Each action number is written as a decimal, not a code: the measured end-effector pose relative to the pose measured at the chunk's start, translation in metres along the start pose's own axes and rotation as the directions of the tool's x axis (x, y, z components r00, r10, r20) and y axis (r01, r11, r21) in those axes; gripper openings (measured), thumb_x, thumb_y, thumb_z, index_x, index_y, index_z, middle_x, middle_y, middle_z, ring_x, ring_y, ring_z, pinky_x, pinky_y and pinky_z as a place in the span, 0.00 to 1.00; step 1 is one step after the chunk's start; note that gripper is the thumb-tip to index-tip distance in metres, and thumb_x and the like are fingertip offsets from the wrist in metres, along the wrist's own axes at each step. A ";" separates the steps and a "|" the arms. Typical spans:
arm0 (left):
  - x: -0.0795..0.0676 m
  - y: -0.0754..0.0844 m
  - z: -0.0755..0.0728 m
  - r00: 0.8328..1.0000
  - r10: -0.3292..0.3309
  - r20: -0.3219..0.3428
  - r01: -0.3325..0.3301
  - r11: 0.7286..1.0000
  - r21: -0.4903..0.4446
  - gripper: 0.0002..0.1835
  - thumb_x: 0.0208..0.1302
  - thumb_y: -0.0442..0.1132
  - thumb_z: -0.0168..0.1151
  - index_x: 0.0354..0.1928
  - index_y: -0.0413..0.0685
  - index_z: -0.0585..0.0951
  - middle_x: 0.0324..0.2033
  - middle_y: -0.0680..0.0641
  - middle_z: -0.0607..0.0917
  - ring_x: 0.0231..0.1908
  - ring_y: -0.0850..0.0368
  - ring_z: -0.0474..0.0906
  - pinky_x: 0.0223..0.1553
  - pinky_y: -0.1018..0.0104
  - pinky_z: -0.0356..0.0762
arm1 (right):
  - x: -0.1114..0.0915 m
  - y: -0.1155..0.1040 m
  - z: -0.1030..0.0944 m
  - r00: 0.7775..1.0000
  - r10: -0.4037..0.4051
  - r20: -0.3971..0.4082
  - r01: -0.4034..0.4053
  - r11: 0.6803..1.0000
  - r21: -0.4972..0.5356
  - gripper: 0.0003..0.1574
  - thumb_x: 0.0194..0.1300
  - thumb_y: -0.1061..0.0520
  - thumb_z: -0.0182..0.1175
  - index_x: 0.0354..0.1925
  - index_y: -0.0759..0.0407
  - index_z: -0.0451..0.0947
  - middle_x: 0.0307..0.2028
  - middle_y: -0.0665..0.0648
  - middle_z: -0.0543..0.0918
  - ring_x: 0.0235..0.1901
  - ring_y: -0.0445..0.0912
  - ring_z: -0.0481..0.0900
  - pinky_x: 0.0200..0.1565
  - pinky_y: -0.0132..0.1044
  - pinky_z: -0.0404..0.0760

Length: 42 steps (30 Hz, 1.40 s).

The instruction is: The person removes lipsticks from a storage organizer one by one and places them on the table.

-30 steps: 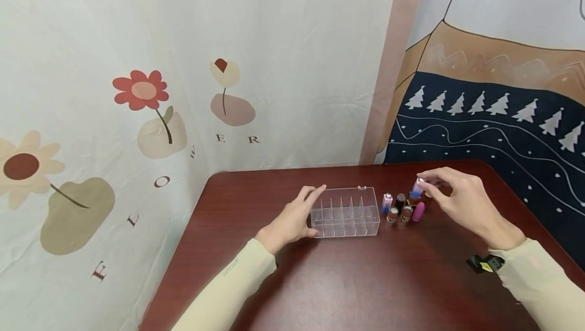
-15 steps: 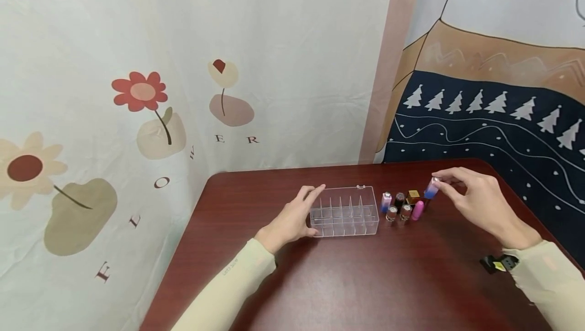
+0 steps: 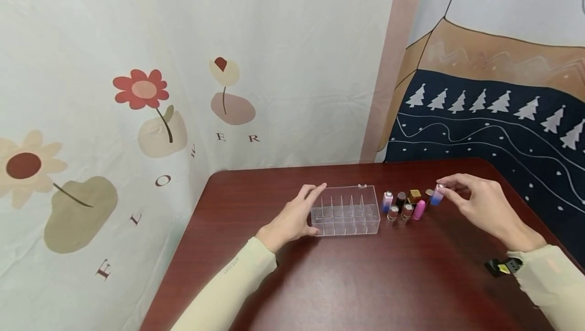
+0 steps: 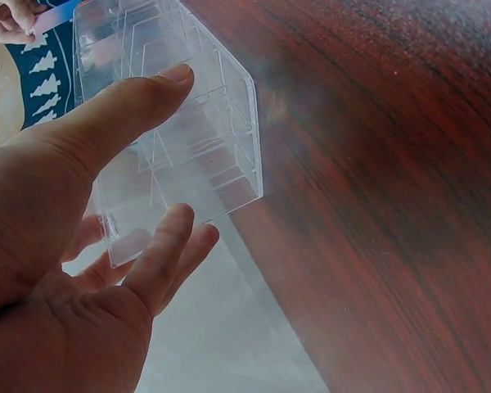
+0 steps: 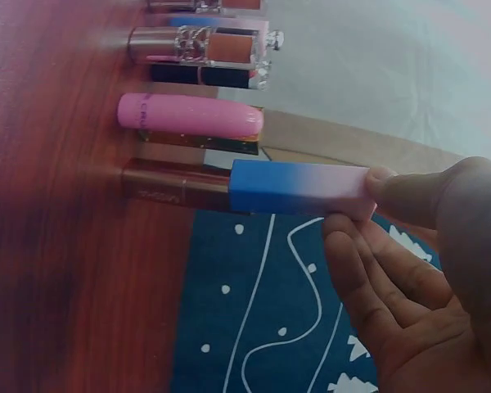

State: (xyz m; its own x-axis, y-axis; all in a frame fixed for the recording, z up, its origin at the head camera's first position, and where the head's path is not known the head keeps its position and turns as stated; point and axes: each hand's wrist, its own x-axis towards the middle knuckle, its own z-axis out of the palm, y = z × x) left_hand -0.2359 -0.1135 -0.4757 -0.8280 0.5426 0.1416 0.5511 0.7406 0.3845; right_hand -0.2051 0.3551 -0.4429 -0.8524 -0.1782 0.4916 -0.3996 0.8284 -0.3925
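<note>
My left hand [image 3: 290, 222] grips the left end of a clear divided lipstick organizer [image 3: 345, 225], thumb on one side and fingers on the other, as the left wrist view shows. My right hand [image 3: 482, 209] pinches the pink end of a pink-and-blue lipstick [image 5: 303, 187], thumb against fingers. The blue end points down beside the lipstick group; in the right wrist view it overlaps a brown tube [image 5: 172, 182]. Left of it stands a bright pink lipstick [image 5: 188, 115]. Whether the held lipstick touches the tabletop is unclear.
Between organizer and right hand stand another pink-and-blue lipstick [image 3: 387, 201], a black one [image 3: 400, 200], a gold-topped one [image 3: 414, 196] and two with clear caps, one at the front left [image 3: 392, 213]. Printed cloths hang behind the dark red table [image 3: 347, 280].
My right hand has carried the pink-and-blue lipstick from above the group to its right side, then slightly lower. My left hand has stayed at the organizer.
</note>
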 end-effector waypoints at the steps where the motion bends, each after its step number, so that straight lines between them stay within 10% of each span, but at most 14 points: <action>1: 0.000 0.000 0.000 1.000 -0.001 -0.002 0.001 1.000 0.001 0.71 0.53 0.34 0.96 0.94 0.52 0.59 0.81 0.38 0.71 0.37 0.44 0.87 0.50 0.48 0.95 | 0.000 0.001 0.001 1.000 -0.001 0.004 0.001 1.000 0.002 0.16 0.71 0.61 0.82 0.55 0.55 0.94 0.46 0.60 0.97 0.36 0.39 0.88 0.37 0.13 0.79; 10: 0.000 0.001 0.000 1.000 -0.006 -0.001 0.006 1.000 -0.005 0.70 0.54 0.34 0.96 0.94 0.52 0.59 0.81 0.38 0.71 0.39 0.44 0.87 0.52 0.47 0.95 | -0.005 0.009 0.011 0.999 -0.017 0.029 0.016 1.000 0.024 0.15 0.69 0.62 0.84 0.53 0.54 0.96 0.47 0.60 0.97 0.36 0.23 0.82 0.40 0.10 0.77; 20: 0.000 0.001 0.000 1.000 -0.002 -0.004 0.002 1.000 0.006 0.71 0.54 0.35 0.96 0.94 0.52 0.59 0.81 0.38 0.70 0.36 0.43 0.87 0.52 0.47 0.95 | -0.011 0.017 0.019 0.996 -0.010 0.093 0.004 0.998 0.064 0.16 0.69 0.64 0.83 0.54 0.57 0.95 0.50 0.64 0.96 0.39 0.53 0.96 0.42 0.08 0.77; 31: -0.001 0.002 0.000 1.000 -0.001 -0.007 0.001 1.000 -0.009 0.71 0.54 0.34 0.96 0.94 0.52 0.59 0.81 0.39 0.71 0.37 0.45 0.87 0.51 0.49 0.95 | -0.012 0.021 0.024 0.994 -0.004 0.106 -0.003 0.998 0.067 0.16 0.67 0.65 0.84 0.52 0.60 0.95 0.49 0.65 0.95 0.39 0.44 0.95 0.42 0.07 0.77; 42: -0.001 0.000 0.001 1.000 0.003 -0.006 -0.003 1.000 -0.011 0.71 0.54 0.34 0.96 0.94 0.52 0.58 0.81 0.39 0.71 0.35 0.46 0.86 0.51 0.50 0.95 | -0.013 0.022 0.027 0.993 0.013 0.117 -0.020 0.998 0.063 0.16 0.68 0.65 0.84 0.52 0.61 0.94 0.50 0.68 0.94 0.39 0.56 0.97 0.40 0.09 0.79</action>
State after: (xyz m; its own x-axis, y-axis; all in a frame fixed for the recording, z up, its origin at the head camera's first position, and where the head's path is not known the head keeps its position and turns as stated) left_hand -0.2350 -0.1133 -0.4766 -0.8272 0.5420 0.1485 0.5522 0.7348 0.3940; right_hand -0.2118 0.3615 -0.4791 -0.8910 -0.2284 0.3924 -0.4026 0.7969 -0.4504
